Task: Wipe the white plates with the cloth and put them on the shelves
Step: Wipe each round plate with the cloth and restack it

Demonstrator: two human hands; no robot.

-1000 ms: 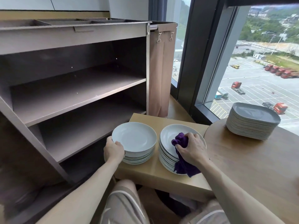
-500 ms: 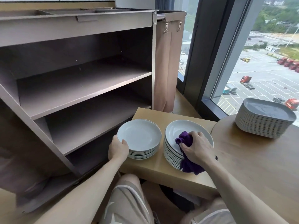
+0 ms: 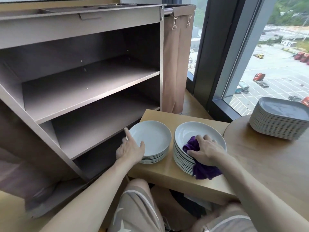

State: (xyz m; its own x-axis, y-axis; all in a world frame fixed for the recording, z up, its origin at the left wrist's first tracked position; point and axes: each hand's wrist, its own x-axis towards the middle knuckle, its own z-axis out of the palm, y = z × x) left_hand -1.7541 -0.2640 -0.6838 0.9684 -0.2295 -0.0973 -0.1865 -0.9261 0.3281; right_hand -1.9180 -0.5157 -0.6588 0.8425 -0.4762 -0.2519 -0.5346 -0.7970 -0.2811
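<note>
Wiping is judged the step in hand. A purple cloth [image 3: 192, 144] is gripped by the right hand [image 3: 207, 152] and pressed into the top plate [image 3: 189, 129] of the stack beneath it. The left hand [image 3: 131, 149] is laid spread on the rim of a second stack [image 3: 155, 138], just left. Shelves [image 3: 93, 91] are set further left; next, the wiped plate must be lifted across to them.

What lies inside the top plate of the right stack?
A purple cloth, gripped by the right hand; its end hangs over the rim. The plate surface beneath them is hidden.
</note>
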